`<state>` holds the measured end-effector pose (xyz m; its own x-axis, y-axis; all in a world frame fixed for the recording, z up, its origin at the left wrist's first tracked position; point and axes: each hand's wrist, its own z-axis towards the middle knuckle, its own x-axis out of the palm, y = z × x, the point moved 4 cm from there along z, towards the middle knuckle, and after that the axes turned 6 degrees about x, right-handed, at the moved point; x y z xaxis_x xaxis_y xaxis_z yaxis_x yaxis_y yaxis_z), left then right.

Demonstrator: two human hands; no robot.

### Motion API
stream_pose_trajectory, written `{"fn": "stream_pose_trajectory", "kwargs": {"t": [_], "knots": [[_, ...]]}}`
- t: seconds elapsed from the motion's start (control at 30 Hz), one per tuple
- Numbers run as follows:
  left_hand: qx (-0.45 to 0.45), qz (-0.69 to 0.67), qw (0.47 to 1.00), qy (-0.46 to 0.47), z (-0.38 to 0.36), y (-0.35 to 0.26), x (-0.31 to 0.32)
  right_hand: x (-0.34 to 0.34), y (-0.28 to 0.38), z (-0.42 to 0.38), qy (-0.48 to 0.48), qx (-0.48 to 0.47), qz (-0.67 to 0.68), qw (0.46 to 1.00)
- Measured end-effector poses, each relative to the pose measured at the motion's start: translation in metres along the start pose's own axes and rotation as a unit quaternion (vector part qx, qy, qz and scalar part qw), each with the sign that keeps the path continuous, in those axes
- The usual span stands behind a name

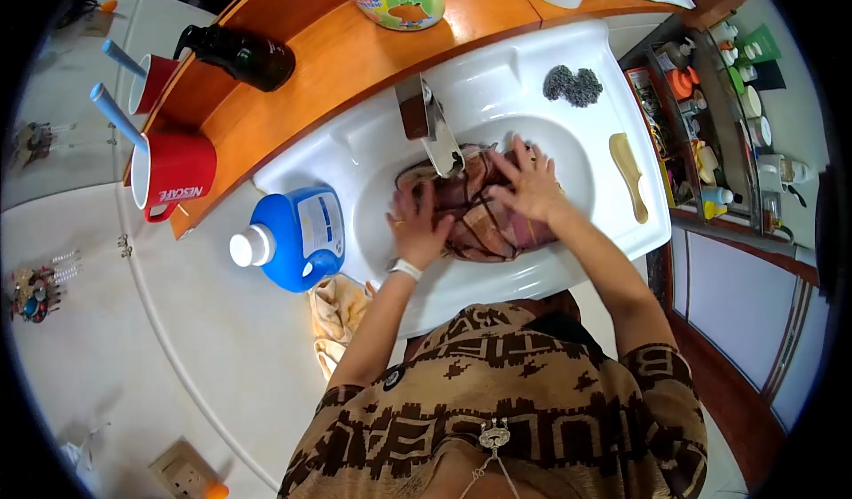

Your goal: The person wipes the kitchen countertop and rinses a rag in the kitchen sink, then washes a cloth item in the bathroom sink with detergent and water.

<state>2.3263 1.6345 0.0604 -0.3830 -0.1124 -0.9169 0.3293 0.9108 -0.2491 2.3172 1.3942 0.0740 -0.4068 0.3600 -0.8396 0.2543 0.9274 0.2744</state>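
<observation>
Lying in the sink [632, 113], the patterned cloth [484, 225] sits between and under my left hand [418, 230] and right hand [535, 188]. I have both hands spread wide.

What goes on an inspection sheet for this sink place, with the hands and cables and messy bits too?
Surface: white sink, shiny.
Job's things: patterned cloth in the sink, below the tap.
Clutter: dark pad and comb-like piece on the sink's ledge; blue jug and yellow rag beside it.
Hands: left hand and right hand, both spread over the cloth.
Cables: nothing seen.
Surroundings: black bottle and green bottle on a wooden shelf; red cup; wall socket.
</observation>
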Motion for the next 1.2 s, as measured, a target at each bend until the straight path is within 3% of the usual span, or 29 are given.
{"fn": "stream_pose_trajectory", "kwargs": {"t": [0.03,0.1,0.13,0.2,0.3,0.37,0.43,0.47,0.5,0.53,0.57,0.6,0.63,0.67,0.7,0.73,0.77,0.8,0.87,0.9,0.93,0.97,1.0,1.07,1.17,1.2], "knots": [[-0.001,0.0,1.0,-0.001,0.007,-0.004,0.011,0.018,0.004,0.003,0.017,-0.011,-0.036,0.999],[0.094,0.055,0.99,0.089,0.019,-0.006,0.048,0.054,0.006,0.007,0.044,-0.014,-0.101,0.994],[0.095,0.056,0.99,0.088,0.023,-0.006,0.056,0.071,0.007,0.01,0.071,-0.015,-0.165,0.984],[0.061,0.044,0.98,0.184,0.03,-0.004,0.073,0.088,0.008,0.02,0.053,-0.021,-0.165,0.985],[0.052,0.04,0.974,0.219,0.043,-0.004,0.076,0.091,0.005,0.037,0.009,-0.037,-0.156,0.987],[0.042,0.023,0.981,0.19,0.047,-0.004,0.075,0.087,0.009,0.046,0.043,-0.042,-0.157,0.986],[0.073,0.014,0.988,0.136,0.042,-0.001,0.072,0.076,0.01,0.038,0.003,-0.062,-0.167,0.984],[0.072,-0.083,0.992,0.064,0.041,0.008,0.07,0.066,0.005,0.045,0.017,-0.052,-0.093,0.994],[0.074,-0.083,0.992,0.06,0.035,0.017,0.069,0.059,-0.002,0.053,0.031,-0.04,-0.018,0.999],[0.052,-0.092,0.992,-0.065,0.023,0.027,0.058,0.045,-0.019,0.058,-0.132,-0.086,0.126,0.979],[0.031,-0.1,0.977,-0.188,0.016,0.037,0.048,0.049,-0.03,0.068,-0.132,-0.085,0.127,0.979],[0.031,-0.1,0.977,-0.186,0.019,0.043,0.048,0.043,-0.04,0.075,-0.129,-0.009,0.196,0.972],[-0.051,-0.258,0.94,-0.217,0.023,0.057,0.05,0.032,-0.045,0.073,-0.123,0.066,0.263,0.955],[-0.131,-0.407,0.871,-0.242,0.031,0.067,0.056,0.03,-0.031,0.075,-0.085,0.113,0.26,0.955],[-0.131,-0.407,0.871,-0.243,0.046,0.068,0.057,0.032,-0.012,0.082,-0.085,0.113,0.26,0.955],[-0.221,-0.587,0.763,-0.156,0.063,0.07,0.07,0.041,0.004,0.088,-0.032,0.137,0.281,0.949],[-0.297,-0.733,0.609,-0.059,0.073,0.064,0.083,0.048,0.015,0.092,0.019,0.16,0.302,0.94],[-0.297,-0.733,0.61,-0.057,0.074,0.05,0.068,0.05,0.021,0.09,0.018,0.162,0.302,0.939],[-0.294,-0.8,0.519,0.061,0.072,0.001,0.027,0.051,0.042,0.078,0.028,-0.009,0.49,0.871],[-0.295,-0.799,0.52,0.066,0.066,0.008,0.049,0.064,0.04,0.063,0.085,0.005,0.447,0.891],[-0.16,-0.636,0.751,0.071,0.058,0.026,0.081,0.048,0.042,0.035,0.037,-0.024,0.341,0.939],[-0.005,-0.412,0.909,0.068,0.045,0.029,0.097,0.047,0.038,0.012,-0.02,-0.042,0.259,0.965],[-0.003,-0.412,0.908,0.071,0.026,0.017,0.098,0.044,0.032,-0.016,-0.134,-0.093,0.155,0.974],[0.061,-0.169,0.984,-0.016,-0.002,-0.018,0.085,0.077,0.015,-0.031,-0.153,-0.08,0.097,0.98],[0.067,-0.087,0.994,-0.016,0.003,-0.024,0.101,0.093,0.012,-0.016,-0.168,-0.064,0.009,0.984],[0.047,-0.079,0.995,0.039,0.016,-0.024,0.092,0.093,0.013,-0.004,-0.163,-0.073,0.026,0.984]]}}
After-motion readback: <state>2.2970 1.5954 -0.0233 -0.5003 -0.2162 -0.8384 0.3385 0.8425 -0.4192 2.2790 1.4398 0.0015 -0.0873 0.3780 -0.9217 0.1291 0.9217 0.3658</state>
